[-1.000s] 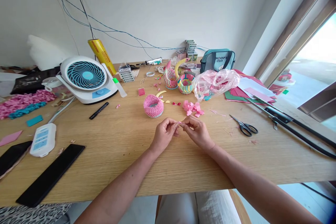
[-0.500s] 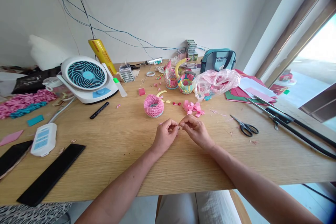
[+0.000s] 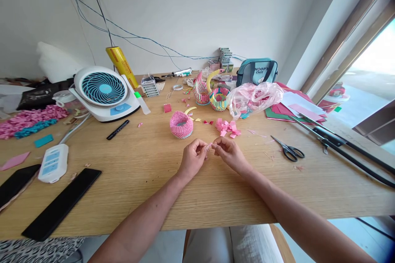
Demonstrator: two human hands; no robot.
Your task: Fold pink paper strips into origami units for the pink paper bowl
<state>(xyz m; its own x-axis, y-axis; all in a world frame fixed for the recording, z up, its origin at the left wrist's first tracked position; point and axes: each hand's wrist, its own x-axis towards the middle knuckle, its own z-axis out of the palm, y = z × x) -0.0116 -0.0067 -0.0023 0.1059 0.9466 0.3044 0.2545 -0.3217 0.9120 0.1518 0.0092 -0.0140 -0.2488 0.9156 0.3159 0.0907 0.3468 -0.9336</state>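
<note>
My left hand [image 3: 194, 155] and my right hand [image 3: 228, 152] meet over the table, fingertips nearly touching. Both are closed in a pinch on a small pink paper piece [image 3: 210, 146], mostly covered by the fingers. Just beyond the left hand stands a pink woven-looking paper basket [image 3: 181, 125] made of folded pieces, with a yellow curved strip at its rim. Past the right hand lies a loose pile of pink paper strips [image 3: 227, 127]. Farther back are a multicoloured paper swan [image 3: 219, 99] with a yellow neck and a pink folded-paper model [image 3: 201, 93].
Black scissors [image 3: 290, 150] lie to the right, near a long-armed paper cutter [image 3: 330, 136]. A pink plastic bag [image 3: 255, 98] sits behind. On the left are a white fan [image 3: 105, 93], a black marker [image 3: 117, 130], a power strip [image 3: 53, 163] and a flat black bar [image 3: 63, 203].
The fingertips have shifted slightly, and more of the pink paper piece shows between them. The view has moved a little; the things on the table stay where they were.
</note>
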